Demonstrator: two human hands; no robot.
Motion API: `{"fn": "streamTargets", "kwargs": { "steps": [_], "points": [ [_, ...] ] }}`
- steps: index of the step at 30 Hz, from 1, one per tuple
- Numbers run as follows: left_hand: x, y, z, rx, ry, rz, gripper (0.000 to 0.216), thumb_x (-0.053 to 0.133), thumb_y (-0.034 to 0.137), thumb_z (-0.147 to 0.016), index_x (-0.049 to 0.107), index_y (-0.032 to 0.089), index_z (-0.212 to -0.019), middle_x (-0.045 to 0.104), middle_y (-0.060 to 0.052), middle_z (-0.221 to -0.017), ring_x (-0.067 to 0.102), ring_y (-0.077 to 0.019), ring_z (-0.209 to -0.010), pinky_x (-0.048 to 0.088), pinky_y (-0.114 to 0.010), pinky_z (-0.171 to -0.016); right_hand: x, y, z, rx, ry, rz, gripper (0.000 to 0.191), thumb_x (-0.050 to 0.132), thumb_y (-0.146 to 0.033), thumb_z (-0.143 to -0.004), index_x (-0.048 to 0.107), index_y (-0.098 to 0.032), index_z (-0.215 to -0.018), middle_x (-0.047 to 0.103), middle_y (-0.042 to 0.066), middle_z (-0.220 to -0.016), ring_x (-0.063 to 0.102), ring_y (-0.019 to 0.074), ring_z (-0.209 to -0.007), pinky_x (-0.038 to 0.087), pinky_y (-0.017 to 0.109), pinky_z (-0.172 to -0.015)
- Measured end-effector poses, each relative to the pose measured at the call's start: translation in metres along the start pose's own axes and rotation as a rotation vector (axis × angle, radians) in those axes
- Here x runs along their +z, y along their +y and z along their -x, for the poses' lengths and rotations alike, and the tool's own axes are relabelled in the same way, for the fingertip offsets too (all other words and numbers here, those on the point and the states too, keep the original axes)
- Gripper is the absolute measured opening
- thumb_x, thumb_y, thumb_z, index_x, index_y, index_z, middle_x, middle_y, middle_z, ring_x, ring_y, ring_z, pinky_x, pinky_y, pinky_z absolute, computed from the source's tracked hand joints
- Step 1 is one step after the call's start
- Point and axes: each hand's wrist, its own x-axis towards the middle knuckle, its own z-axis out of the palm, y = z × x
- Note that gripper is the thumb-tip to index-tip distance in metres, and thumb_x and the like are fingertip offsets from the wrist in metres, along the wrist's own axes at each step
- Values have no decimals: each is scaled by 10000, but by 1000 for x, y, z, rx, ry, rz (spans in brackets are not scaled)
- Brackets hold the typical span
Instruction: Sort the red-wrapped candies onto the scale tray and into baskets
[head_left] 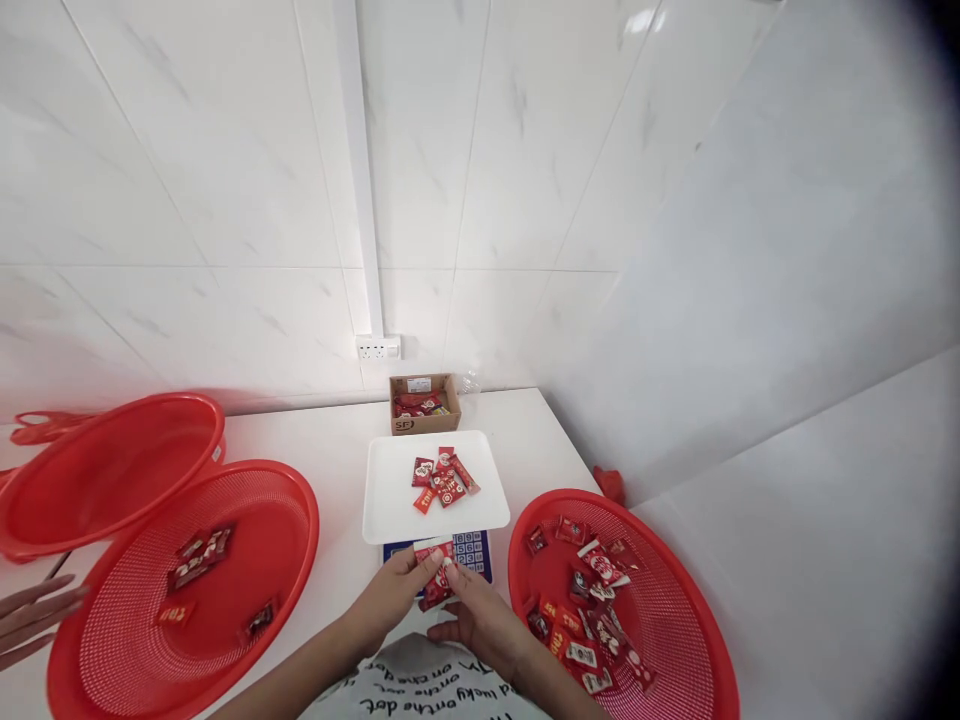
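Both hands meet in front of my body at a red and white snack packet [435, 592]. My left hand [397, 590] pinches it from the left, thumb on top. My right hand [480, 615] grips its right side, also with the thumb on top. Just beyond them is a scale with a blue keypad [472, 553], partly covered by my hands. Its white weighing tray [390, 505] bears several small red packets [448, 487]. To the right, a red mesh basket [694, 610] holds several mixed red and brown packets [600, 640].
At left, another red basket [292, 560] holds several packets [201, 560]; a red basin [97, 470] overlaps its far edge. Another person's hand [37, 615] reaches in from the left. A cardboard box [425, 424] of packets stands behind the scale, near the wall socket [379, 348].
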Motion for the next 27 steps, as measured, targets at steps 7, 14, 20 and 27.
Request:
{"fn": "streamTargets", "kwargs": {
  "steps": [7,14,20,27],
  "points": [
    [8,-18,-11,-6,-5,-25,387,633,540,-749,686,159,-796,672,-33,-760,570,-207,-783,439,-296,-746,-16,1,-2,5,-9,147,535,813,-533,-559,652,-167,-914,604,38,-836,578,158,-786,477,287,-639],
    [-1,-27,-5,-11,-3,-67,325,660,491,-728,691,169,-769,633,-15,-708,537,-193,-746,414,-276,-701,-21,19,-3,107,-16,258,492,800,-535,-524,635,-157,-791,565,-16,-666,562,127,-623,458,298,-641],
    [-17,0,4,4,-28,-151,295,688,441,-707,590,167,-660,532,28,-605,430,-116,-569,322,-226,-545,3,11,0,110,-79,380,482,782,-542,-534,611,-151,-758,577,-15,-642,549,108,-574,415,258,-611],
    [-36,-13,11,33,3,-270,345,637,476,-720,494,184,-604,461,47,-577,398,-105,-557,313,-223,-536,17,32,-9,81,-136,502,512,705,-635,-581,619,-162,-757,557,-14,-646,508,111,-580,381,251,-597]
  ]
}}
